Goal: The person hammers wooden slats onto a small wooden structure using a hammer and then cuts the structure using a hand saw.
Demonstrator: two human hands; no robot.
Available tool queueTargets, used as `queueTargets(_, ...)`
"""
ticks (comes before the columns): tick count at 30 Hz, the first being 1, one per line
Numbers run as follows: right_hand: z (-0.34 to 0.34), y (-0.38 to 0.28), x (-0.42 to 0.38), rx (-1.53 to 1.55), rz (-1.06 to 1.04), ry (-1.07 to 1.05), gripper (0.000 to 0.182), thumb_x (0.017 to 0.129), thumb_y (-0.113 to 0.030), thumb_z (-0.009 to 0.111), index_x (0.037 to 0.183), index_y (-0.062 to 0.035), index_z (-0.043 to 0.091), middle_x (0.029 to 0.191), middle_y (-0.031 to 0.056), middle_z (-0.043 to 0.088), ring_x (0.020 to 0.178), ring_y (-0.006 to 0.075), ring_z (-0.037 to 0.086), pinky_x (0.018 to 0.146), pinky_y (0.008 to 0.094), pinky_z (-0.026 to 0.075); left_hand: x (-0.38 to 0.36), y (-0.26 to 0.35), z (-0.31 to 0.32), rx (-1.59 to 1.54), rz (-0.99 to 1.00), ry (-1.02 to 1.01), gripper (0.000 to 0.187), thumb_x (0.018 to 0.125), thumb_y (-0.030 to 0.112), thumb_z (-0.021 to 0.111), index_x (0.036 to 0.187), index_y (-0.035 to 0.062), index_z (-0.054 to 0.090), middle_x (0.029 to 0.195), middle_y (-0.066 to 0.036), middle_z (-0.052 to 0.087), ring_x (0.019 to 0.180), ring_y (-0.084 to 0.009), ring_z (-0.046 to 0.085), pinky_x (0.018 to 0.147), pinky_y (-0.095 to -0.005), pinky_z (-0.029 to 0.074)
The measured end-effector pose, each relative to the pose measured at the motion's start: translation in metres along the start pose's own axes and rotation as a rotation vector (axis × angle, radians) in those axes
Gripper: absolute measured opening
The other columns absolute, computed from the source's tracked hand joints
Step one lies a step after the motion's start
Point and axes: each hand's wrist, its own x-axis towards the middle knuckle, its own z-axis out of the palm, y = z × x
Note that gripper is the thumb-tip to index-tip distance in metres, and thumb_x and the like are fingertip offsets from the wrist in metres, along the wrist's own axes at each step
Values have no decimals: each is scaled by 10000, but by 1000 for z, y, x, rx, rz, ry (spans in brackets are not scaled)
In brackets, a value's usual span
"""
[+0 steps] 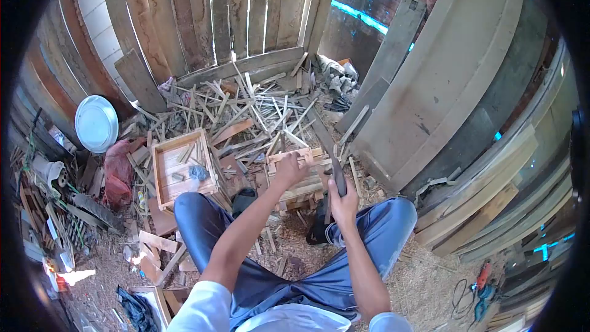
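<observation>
My left hand [291,171] is closed over a light wooden piece [314,152] on a low slatted wooden box or stack [302,192] between my feet. Its fingertips are pressed together, but what they pinch is too small to make out. In my right hand [343,203], just right of the stack, is a dark elongated tool [337,173] pointing up and away from me. Its exact kind cannot be told. Beside my left knee stands a shallow wooden box [161,175] holding a small bluish bag [198,173] and a small dark block.
Scrap wood sticks [246,110] are heaped against the plank wall. A white basin [96,124] leans at left near a red sack [118,172]. Large boards [439,74] lean at right. A red and teal power tool [483,292] with a cord lies on the sawdust floor.
</observation>
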Motion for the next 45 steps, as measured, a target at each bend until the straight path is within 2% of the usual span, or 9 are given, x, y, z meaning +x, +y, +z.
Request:
queueTargets(4, -19, 7, -13, 93, 136, 28, 292, 936, -244, 671, 1021, 35, 677, 788, 70, 674, 732, 136, 607, 696, 311, 487, -43, -3, 39, 780, 268, -154, 797, 890, 418, 600, 1506, 19, 292, 1438, -229, 419, 1273, -410, 447, 1068, -527, 344)
queueTargets(8, -30, 0, -24, 111, 113, -1, 300, 927, -268, 670, 884, 27, 640, 634, 83, 564, 612, 183, 544, 607, 364, 448, -26, -51, 66, 649, 393, 107, 666, 890, 244, 523, 1497, 36, 344, 1302, -195, 489, 1153, -339, 490, 1066, -482, 347)
queueTargets(15, -25, 24, -37, 357, 529, -270, 369, 942, -333, 642, 852, 25, 635, 582, 92, 550, 567, 194, 560, 586, 381, 445, -41, -44, 31, 746, 389, -57, 618, 905, 231, 509, 1476, 39, 371, 1230, -160, 524, 1109, -318, 500, 1011, -466, 381)
queueTargets(17, -18, 32, -43, 94, 381, -197, 422, 947, -375, 619, 842, 33, 632, 590, 115, 563, 563, 231, 578, 588, 404, 448, -46, -48, 29, 882, 504, -49, 764, 843, 373, 630, 1474, 36, 363, 1234, -165, 515, 1137, -314, 496, 1034, -459, 370)
queueTargets(18, -19, 17, -43, 116, 441, -195, 448, 947, -393, 612, 839, 42, 628, 607, 142, 575, 592, 272, 598, 606, 420, 456, -50, -33, 16, 739, 470, -135, 1066, 648, 533, 785, 1482, 39, 341, 1250, -170, 502, 1181, -325, 482, 1063, -459, 350)
queueTargets(23, -21, 1, -54, 8, 371, -194, 418, 951, -376, 618, 857, 31, 623, 587, 120, 570, 586, 234, 625, 573, 398, 470, -56, -23, 25, 479, 579, -206, 1334, 484, 691, 829, 1511, 44, 275, 1299, -189, 486, 1248, -404, 437, 1091, -513, 304)
queueTargets(26, -38, -18, -58, 202, 509, -284, 356, 969, -350, 622, 866, -11, 590, 608, 63, 571, 519, 123, 584, 456, 317, 473, -61, -13, 22, 440, 415, -316, 1286, 511, 694, 814, 1504, 62, 295, 1357, -204, 454, 1297, -399, 405, 1114, -551, 262)
queueTargets(37, -47, -62, -49, 372, 641, -334, 322, 977, -331, 617, 936, -13, 593, 629, -1, 532, 503, 85, 500, 439, 257, 409, -77, -17, 20, 336, 436, -199, 1243, 516, 689, 805, 1512, 126, 319, 1259, -172, 490, 1214, -370, 442, 1083, -535, 284)
queueTargets(45, -21, -42, -43, 63, 330, -322, 433, 938, -347, 629, 710, 17, 571, 529, 127, 491, 481, 229, 456, 526, 421, 389, -55, -38, 18, 226, 97, 34, 1255, 473, 662, 824, 1513, 154, 338, 1229, -141, 504, 1235, -350, 439, 1072, -556, 290)
